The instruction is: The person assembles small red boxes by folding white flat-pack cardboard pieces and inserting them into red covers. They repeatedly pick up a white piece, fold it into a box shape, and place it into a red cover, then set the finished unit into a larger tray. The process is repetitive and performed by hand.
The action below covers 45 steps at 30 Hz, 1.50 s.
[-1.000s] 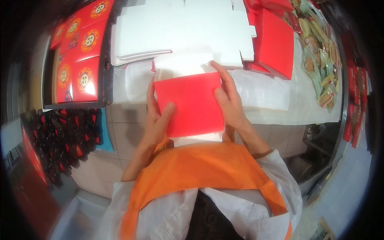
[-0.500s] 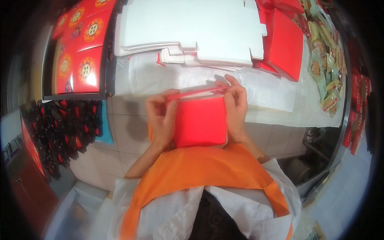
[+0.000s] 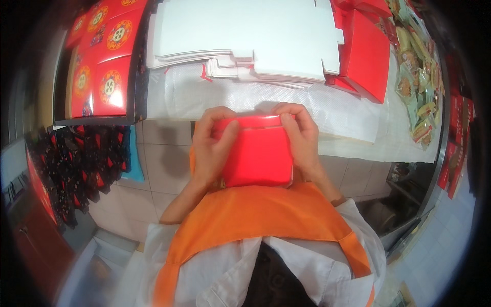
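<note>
I hold a plain red cardboard box (image 3: 258,153) close to my chest, above my orange apron. My left hand (image 3: 212,148) grips its left side, thumb lying across the top front. My right hand (image 3: 302,140) grips the right side, fingers curled over the top edge. The box's top fold runs between my fingertips. Just beyond the box lies the table covered with a white woven sheet (image 3: 179,92).
Stacks of flat white box blanks (image 3: 245,36) fill the table's middle. Red boxes (image 3: 365,53) lie at the right, wrapped pastries (image 3: 414,77) beyond them. A tray of red lids with round emblems (image 3: 102,61) sits at left. Dark patterned bags (image 3: 76,169) hang below it.
The red sheet went from flat and spread out to folded into a box shape. Both hands pulled it nearer to my chest and shifted onto its top edge.
</note>
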Each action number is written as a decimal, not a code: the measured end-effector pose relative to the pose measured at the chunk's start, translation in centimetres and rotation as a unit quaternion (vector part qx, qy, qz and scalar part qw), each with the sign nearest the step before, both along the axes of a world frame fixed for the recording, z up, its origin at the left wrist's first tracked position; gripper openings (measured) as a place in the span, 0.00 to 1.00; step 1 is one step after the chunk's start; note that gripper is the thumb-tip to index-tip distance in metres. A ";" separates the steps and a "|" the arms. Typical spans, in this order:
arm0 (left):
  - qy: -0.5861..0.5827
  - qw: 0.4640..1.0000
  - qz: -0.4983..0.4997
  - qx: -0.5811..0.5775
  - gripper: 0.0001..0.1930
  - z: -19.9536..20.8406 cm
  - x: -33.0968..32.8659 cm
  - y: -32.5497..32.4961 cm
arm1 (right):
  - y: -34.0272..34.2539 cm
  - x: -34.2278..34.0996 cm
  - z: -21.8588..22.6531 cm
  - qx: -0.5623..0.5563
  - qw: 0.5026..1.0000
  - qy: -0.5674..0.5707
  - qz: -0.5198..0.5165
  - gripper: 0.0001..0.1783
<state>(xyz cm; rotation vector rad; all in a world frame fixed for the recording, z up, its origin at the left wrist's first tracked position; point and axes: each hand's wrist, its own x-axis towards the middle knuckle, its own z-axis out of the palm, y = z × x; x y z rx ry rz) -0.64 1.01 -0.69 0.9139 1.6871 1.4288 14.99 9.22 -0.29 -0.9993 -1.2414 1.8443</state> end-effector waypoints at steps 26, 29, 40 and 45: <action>0.208 0.903 -0.373 -0.045 0.17 7.9 -5.8 6.8 | 8.9 7.5 5.5 0.482 0.866 -0.005 -0.132 0.07; 0.015 0.994 -0.112 0.007 0.16 6.1 -7.6 7.4 | 18.9 15.1 4.7 0.440 0.788 -0.197 -0.382 0.11; 0.512 0.854 -0.086 -0.003 0.24 1.9 -6.6 9.2 | 33.7 30.0 -2.7 0.143 0.680 -0.702 -0.156 0.51; 0.531 0.829 -0.105 0.141 0.23 3.3 -4.4 12.7 | 32.2 34.3 -3.2 0.181 0.841 -0.455 -0.230 0.48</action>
